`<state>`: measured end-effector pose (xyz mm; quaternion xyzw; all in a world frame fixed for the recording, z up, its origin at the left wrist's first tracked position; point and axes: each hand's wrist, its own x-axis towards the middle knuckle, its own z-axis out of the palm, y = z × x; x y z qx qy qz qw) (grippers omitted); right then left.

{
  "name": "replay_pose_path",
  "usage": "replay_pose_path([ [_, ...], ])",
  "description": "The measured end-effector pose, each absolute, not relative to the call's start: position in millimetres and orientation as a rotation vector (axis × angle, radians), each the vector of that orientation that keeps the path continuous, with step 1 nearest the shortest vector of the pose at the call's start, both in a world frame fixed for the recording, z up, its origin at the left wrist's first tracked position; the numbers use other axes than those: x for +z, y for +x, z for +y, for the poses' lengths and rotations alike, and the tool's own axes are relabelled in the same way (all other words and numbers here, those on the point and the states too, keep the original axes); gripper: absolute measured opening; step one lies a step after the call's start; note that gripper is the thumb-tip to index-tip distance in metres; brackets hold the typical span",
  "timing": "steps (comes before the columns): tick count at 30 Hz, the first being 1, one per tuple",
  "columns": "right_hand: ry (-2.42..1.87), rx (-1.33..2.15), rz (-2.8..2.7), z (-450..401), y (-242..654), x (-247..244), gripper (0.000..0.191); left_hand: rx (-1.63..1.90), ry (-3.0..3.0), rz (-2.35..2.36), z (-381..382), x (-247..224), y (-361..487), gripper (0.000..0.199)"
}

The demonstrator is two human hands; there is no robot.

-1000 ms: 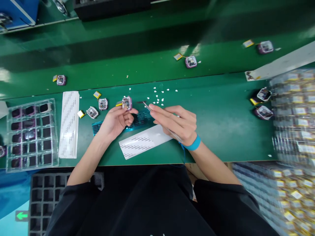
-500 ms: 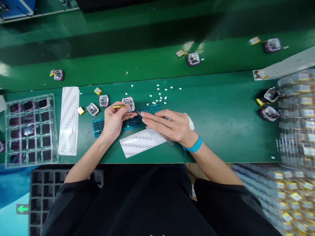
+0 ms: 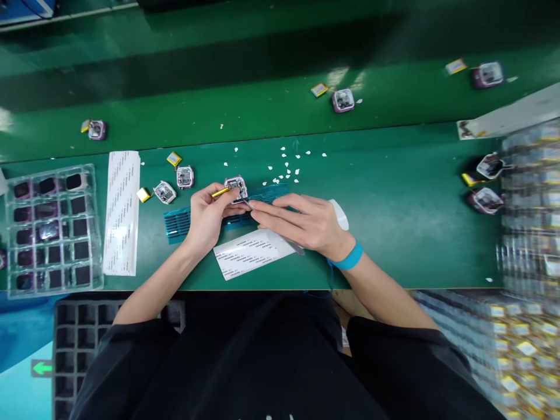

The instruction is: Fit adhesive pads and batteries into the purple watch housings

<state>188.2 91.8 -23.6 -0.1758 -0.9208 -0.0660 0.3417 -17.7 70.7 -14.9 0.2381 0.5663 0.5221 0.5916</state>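
My left hand (image 3: 206, 217) grips an open smartwatch case (image 3: 237, 185) with its circuit board facing up. A yellow battery (image 3: 221, 192) sticks out over the fingers of that hand. In my right hand (image 3: 306, 221) are metal tweezers (image 3: 296, 247), their tip at the lower edge of the case; the fingers are closed round them. Beneath both hands lies a blue slotted film strip (image 3: 178, 226). A white printed adhesive sheet (image 3: 245, 256) rests on the bench just below. A blue band (image 3: 351, 256) circles my right wrist.
Left of the hands are two open watch cases (image 3: 185, 177) with batteries, a white strip sheet (image 3: 122, 216) and a clear tray (image 3: 52, 233) of watches. Small white stickers (image 3: 287, 165) lie scattered ahead. More cases (image 3: 485, 200) and stacked battery trays (image 3: 529, 233) stand at the right.
My left hand has moved slightly right with the watch case, bringing it closer to the tweezers. The tweezers' tip now meets the case's lower edge. The view has shifted a little.
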Motion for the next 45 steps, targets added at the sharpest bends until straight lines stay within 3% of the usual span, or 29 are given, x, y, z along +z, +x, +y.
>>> replay_pose_path([
  [16,-0.550,0.167,-2.242,90,184,-32,0.037,1.324,0.846,1.394,67,-30,-16,0.041],
  [28,-0.586,-0.100,-2.221,96,192,-25,0.039,1.295,1.131,1.479,75,-36,-34,0.037],
  [32,-0.530,-0.232,-2.240,95,195,-22,0.031,1.068,1.576,1.861,93,-41,-50,0.032],
  [38,-0.579,-0.194,-2.213,96,188,-24,0.025,0.800,1.839,2.079,173,-18,-64,0.037],
  [45,-0.796,-0.303,-2.029,119,198,-17,0.029,0.570,2.154,1.886,229,-3,33,0.037],
])
